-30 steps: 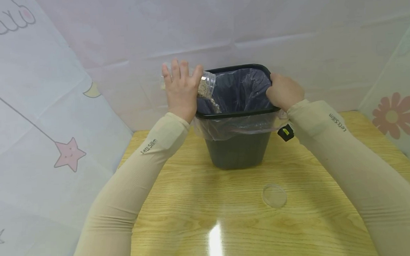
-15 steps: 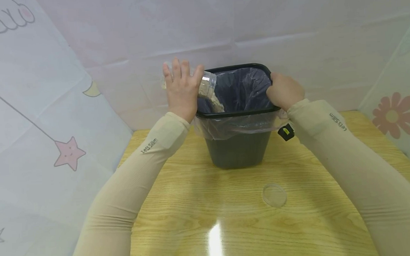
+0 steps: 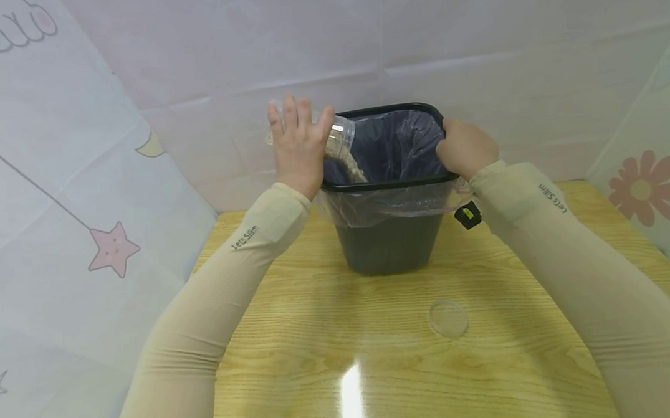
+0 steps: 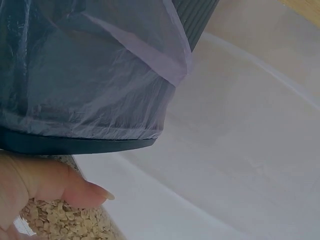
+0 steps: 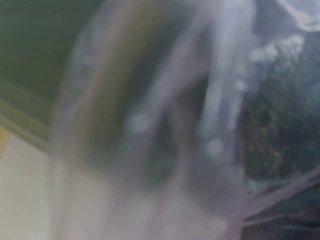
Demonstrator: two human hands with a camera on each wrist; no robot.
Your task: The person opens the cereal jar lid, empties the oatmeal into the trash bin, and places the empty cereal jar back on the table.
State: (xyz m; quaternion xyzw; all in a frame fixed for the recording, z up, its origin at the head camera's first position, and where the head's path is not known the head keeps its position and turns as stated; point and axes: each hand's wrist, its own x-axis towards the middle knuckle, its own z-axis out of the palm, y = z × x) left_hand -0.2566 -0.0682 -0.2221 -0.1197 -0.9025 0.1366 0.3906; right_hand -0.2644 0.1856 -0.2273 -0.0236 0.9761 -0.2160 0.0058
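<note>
My left hand [image 3: 298,145] holds a clear plastic jar [image 3: 343,131] tipped sideways, its mouth over the left side of a dark trash bin [image 3: 390,247]. Rolled oats [image 3: 354,169] run out of the jar into the bin, which has a translucent bag [image 3: 377,138] lining it and folded over its rim. In the left wrist view, the thumb [image 4: 82,192] lies along the jar just beneath the bin's rim [image 4: 75,145], with oats [image 4: 75,222] showing through. At the bin's right side my right hand [image 3: 467,147] grips the rim and bag; the bag's blurred plastic fills much of the right wrist view.
A round clear lid [image 3: 448,319] lies on the wooden table [image 3: 296,348] in front of the bin. A small black object with a yellow-green mark [image 3: 467,215] shows under the right wrist. A patterned cloth wall [image 3: 239,70] stands close behind the bin.
Oats keep flowing out of the jar; the stream thickened half a second ago and is thinner now. The left hand and jar have shifted very slightly right. The right hand keeps its place.
</note>
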